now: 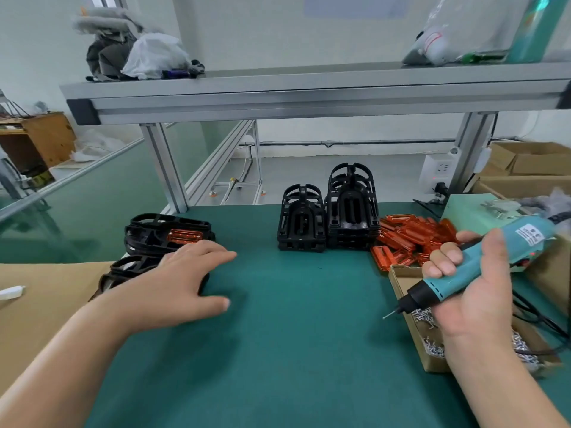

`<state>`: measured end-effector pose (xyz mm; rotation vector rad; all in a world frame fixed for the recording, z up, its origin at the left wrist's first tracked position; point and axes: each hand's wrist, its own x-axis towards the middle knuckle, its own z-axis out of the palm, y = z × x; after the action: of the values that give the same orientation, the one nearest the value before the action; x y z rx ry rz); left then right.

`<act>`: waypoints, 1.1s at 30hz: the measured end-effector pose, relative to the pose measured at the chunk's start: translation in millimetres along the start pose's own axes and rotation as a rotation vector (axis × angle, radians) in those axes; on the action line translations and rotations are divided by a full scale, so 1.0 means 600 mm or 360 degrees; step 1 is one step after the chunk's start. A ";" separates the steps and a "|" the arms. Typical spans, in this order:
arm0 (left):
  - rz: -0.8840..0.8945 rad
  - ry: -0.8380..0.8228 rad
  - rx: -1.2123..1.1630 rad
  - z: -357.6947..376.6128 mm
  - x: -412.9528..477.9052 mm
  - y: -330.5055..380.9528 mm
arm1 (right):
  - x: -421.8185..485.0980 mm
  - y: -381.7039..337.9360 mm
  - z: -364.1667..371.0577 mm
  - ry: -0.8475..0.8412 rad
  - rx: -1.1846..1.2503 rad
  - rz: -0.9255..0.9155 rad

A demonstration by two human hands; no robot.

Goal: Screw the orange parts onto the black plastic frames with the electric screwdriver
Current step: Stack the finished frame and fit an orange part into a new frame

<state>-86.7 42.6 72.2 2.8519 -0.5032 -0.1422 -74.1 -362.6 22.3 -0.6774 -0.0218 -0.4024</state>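
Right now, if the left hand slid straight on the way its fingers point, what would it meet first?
Probably the shorter stack of black frames. The left hand is open, its fingers aimed forward and to the right, with only bare green mat between. Depth is unclear, so it might pass just in front of the stack.

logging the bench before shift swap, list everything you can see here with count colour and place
upright black frames: two stacks, black, back centre of the mat
flat black frames: several, black, left edge; the top one carries an orange part
loose orange parts: a heap, orange, right of the stacks
electric screwdriver: one, teal, in the right hand
screw box: one, cardboard, right edge, silver screws inside
mat: one, green, covers the bench
shelf: one, grey metal, overhead
cardboard boxes: at least two, brown, far right
left hand: fingers out, resting on the flat frames
right hand: gripping the screwdriver
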 end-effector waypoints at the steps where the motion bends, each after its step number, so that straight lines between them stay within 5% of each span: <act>1: 0.0030 0.0073 -0.0111 0.004 0.019 0.023 | -0.001 -0.001 0.000 0.0001 0.0001 0.0003; 7: -0.0171 0.0353 -0.0870 0.018 0.192 0.155 | -0.002 -0.002 0.003 0.0025 0.0017 0.0027; 16: -0.0332 0.0480 -0.0749 0.017 0.374 0.234 | 0.004 0.005 -0.006 0.0000 0.0058 0.0076; 33: -0.0473 0.0465 -0.0813 0.024 0.401 0.231 | 0.007 -0.003 -0.005 0.0057 0.0078 0.0062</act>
<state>91.2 -170.7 80.6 2.3672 0.0230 0.0846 -71.5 -367.3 21.7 -0.6216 0.0156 -0.3752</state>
